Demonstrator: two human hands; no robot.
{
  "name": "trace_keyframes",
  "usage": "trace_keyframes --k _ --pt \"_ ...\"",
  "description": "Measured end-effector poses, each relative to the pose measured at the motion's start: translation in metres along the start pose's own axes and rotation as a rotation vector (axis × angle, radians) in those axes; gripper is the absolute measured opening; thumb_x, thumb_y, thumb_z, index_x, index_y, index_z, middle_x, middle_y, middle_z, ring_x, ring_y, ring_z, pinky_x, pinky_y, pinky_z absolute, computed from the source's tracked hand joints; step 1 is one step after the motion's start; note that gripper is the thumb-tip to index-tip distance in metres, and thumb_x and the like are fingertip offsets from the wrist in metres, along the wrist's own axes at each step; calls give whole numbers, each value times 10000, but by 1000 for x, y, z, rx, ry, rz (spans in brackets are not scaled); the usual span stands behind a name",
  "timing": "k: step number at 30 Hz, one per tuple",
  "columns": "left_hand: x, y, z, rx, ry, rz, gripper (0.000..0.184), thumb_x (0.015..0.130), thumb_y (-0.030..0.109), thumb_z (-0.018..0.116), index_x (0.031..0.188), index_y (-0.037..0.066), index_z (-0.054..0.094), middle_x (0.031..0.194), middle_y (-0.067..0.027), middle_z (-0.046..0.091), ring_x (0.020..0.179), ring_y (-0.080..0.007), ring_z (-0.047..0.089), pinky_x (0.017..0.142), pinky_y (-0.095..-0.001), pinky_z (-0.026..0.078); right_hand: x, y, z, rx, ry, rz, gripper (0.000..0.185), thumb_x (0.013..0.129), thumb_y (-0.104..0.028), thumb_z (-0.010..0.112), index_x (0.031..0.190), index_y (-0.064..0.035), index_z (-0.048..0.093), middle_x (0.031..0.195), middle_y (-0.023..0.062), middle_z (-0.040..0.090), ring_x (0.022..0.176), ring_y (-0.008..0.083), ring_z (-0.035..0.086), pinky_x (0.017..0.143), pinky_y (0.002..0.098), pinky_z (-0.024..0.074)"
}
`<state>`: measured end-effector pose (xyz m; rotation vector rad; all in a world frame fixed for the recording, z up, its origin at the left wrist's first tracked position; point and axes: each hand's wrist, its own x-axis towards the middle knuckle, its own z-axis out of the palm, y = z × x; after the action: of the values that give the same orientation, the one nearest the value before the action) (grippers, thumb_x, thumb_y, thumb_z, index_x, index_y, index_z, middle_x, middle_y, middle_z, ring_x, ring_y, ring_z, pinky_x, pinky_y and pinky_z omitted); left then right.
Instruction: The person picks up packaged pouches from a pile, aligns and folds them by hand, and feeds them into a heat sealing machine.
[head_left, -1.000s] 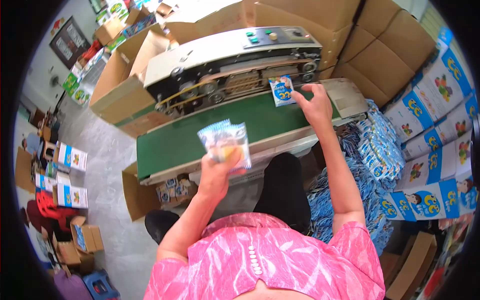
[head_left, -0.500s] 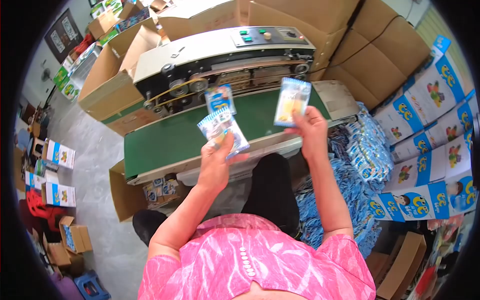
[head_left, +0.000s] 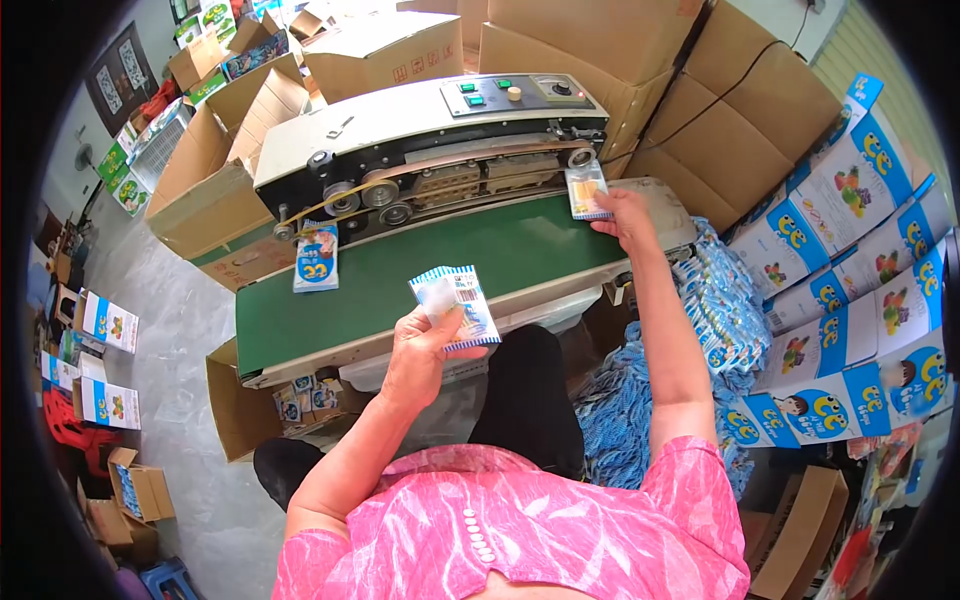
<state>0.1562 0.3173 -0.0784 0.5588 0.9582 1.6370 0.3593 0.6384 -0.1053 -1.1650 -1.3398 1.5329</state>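
Note:
My left hand (head_left: 420,350) grips a few blue-and-white packets (head_left: 462,305) above the front edge of the green belt (head_left: 440,265). With its fingers, my right hand (head_left: 628,218) pinches a single packet (head_left: 587,192), whose top edge is at the right end of the sealing machine (head_left: 430,150). Another blue packet (head_left: 317,258) lies on the belt near the left end, its top edge at the machine's rollers.
Blue packets are heaped (head_left: 725,300) right of the belt, beside printed cartons (head_left: 850,300). Cardboard boxes stand behind the machine. An open box (head_left: 232,400) with small packets sits under the belt's left end. A cable (head_left: 720,100) hangs behind.
The packet on the belt has travelled left along the machine. My right hand has picked up a packet from the left hand's bunch and brought it up to the machine's right end.

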Motion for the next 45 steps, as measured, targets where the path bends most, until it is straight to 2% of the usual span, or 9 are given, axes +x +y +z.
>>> trace_keyframes --k 3,6,10,13,21,24,37,39,45 --pt "2 -1 -6 16 -2 38 169 913 121 600 1045 21 635 916 -42 673 782 -119 642 700 -311 550 -17 -6 24 -70 -32 -22 225 817 -191 703 880 12 628 845 98 654 722 192 644 598 310 560" --pt "5 -4 -12 67 -13 128 181 908 151 628 1040 35 667 898 -19 678 789 -82 620 723 -256 511 -47 -7 38 -722 272 -636 191 824 -142 676 939 8 649 864 43 666 760 157 636 675 285 530" --pt "10 -3 -2 50 7 163 185 889 132 657 1041 29 677 904 -14 684 790 -69 599 756 -234 466 -150 -32 91 -152 -585 -240 161 811 -119 686 908 9 672 930 56 672 813 104 598 727 251 476" --pt "15 -7 7 7 -44 150 194 865 106 680 1045 35 683 901 14 644 789 -54 560 736 -218 451 -185 -6 114 78 -656 -150 127 827 -90 660 900 13 669 922 63 679 757 84 601 682 238 483" --pt "10 -2 -6 368 -9 289 155 864 42 651 1016 21 669 932 36 547 882 -60 519 790 -217 415 -95 -20 17 -69 66 -224 131 874 -128 634 931 -10 644 820 59 682 622 111 626 512 218 494" --pt "8 -5 -9 336 -4 280 144 854 28 657 997 24 671 929 30 558 871 -59 524 789 -217 415 -47 -13 -14 -89 158 -126 159 870 -135 639 947 3 641 824 72 681 628 118 634 473 212 492" --pt "-2 1 -6 324 3 250 118 844 -8 648 954 24 671 891 37 567 844 -52 528 766 -202 415 -50 -13 17 -246 -10 -126 271 846 -201 673 994 24 641 828 82 678 666 130 651 514 245 512" --pt "-10 2 -13 400 17 247 119 840 -17 651 951 20 673 897 31 566 827 -50 528 750 -194 417 -77 -7 -9 -353 20 -238 289 846 -245 674 986 7 655 803 58 675 657 107 633 536 244 501" --pt "-31 -30 -27 456 -68 153 125 845 -20 646 962 15 672 910 27 572 808 -45 522 735 -179 409 -184 30 -136 -719 8 53 186 831 -209 672 873 -28 686 749 7 658 667 89 607 571 248 487"
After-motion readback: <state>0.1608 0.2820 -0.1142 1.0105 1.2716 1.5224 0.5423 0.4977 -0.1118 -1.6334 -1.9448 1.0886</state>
